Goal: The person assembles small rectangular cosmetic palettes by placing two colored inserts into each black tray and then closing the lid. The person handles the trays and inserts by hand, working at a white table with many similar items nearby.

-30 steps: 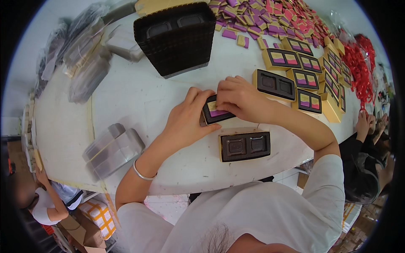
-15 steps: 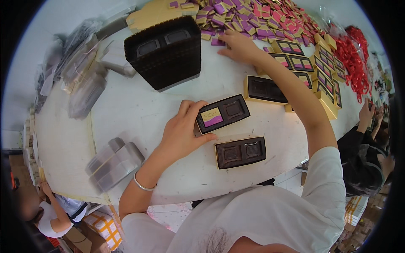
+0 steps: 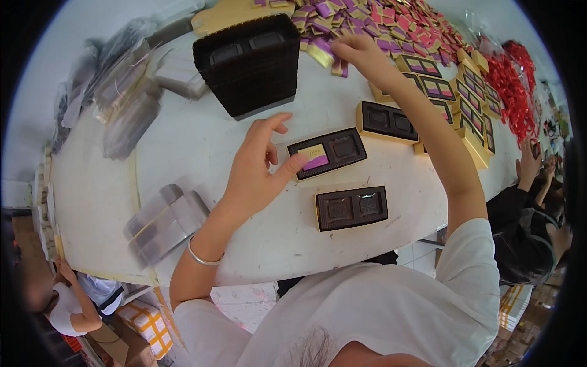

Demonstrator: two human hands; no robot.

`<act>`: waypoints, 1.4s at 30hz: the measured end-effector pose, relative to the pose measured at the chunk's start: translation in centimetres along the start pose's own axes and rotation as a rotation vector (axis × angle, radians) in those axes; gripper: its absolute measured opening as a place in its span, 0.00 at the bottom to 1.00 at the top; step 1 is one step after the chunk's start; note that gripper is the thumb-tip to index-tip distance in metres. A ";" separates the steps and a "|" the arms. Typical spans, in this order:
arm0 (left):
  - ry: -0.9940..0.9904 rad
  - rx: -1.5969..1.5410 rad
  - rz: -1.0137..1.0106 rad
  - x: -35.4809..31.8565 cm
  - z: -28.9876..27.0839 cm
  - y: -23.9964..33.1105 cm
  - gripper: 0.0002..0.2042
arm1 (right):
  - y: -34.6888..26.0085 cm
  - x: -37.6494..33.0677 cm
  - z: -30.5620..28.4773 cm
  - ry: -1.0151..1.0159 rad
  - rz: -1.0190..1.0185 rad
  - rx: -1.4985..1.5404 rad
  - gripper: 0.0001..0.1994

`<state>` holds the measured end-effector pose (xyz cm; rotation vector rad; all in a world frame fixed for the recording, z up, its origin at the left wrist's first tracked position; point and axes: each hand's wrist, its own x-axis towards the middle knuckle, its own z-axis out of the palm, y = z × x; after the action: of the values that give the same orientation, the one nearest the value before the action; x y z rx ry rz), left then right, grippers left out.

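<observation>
My left hand point(image 3: 260, 165) rests on the white table point(image 3: 202, 131), fingers spread, thumb against the left end of a dark two-pocket tray point(image 3: 342, 150). One gold and purple packet point(image 3: 313, 156) lies in its left pocket; the right pocket is empty. My right hand point(image 3: 362, 54) is stretched to the far side, fingertips pinched on a packet at the edge of a pile of purple and gold packets point(image 3: 391, 24). An empty dark tray in a gold box point(image 3: 351, 208) lies nearest me, and another empty one point(image 3: 386, 121) lies under my right forearm.
A tall stack of black trays point(image 3: 254, 64) stands at the back. Filled gold boxes point(image 3: 449, 92) and red ribbons point(image 3: 507, 67) line the right. Clear plastic lids point(image 3: 162, 220) and bagged plastic point(image 3: 122, 79) lie left. Another person point(image 3: 526, 208) works at the right; one point(image 3: 67, 300) crouches lower left.
My right hand left the tray and reached far back to the packet pile. My left hand stayed at the tray's left end, which now holds one packet.
</observation>
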<state>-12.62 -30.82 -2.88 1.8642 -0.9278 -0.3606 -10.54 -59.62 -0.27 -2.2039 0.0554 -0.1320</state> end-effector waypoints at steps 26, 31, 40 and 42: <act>-0.197 0.396 0.302 8.4 6.5 1.7 0.32 | 2.5 -14.1 0.4 0.139 -0.478 -0.751 0.05; -0.422 0.410 0.162 11.6 8.0 1.5 0.37 | 3.9 -12.1 -0.6 0.026 -0.179 -0.208 0.04; -0.395 0.290 0.208 11.2 7.2 0.7 0.37 | 3.3 -8.0 -2.4 -0.190 0.007 -0.104 0.05; -0.203 0.356 0.184 9.2 6.6 1.5 0.38 | 2.0 -6.0 -2.1 -0.009 0.062 -0.122 0.07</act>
<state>-11.15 -42.08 -3.36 2.0665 -1.3632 -0.2888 -16.72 -61.93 -1.10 -2.3217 0.1299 -0.0866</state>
